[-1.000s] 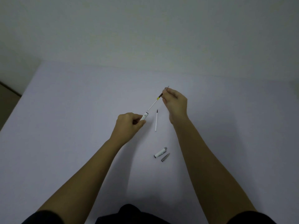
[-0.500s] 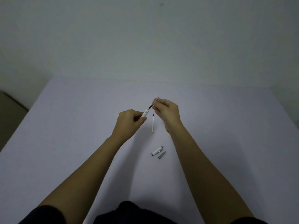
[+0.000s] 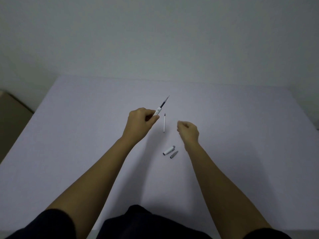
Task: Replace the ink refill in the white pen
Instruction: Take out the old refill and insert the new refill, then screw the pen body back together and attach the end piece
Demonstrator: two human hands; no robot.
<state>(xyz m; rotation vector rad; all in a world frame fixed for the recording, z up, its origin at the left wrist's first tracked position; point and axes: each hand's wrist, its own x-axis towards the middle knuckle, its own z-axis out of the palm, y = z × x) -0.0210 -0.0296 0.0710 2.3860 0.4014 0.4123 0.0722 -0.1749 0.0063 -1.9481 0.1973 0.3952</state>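
White pen barrel pinched in my left hand, right hand loosely curled and empty, the unsecured refill could slide out.

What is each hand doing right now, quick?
Left hand: closed around the white pen barrel, a dark ink refill sticking out of its top.
Right hand: loosely curled, holding nothing visible.

The left hand grips the white pen barrel, refill tip protruding beyond its fingers; the right hand is loosely curled, holding nothing.
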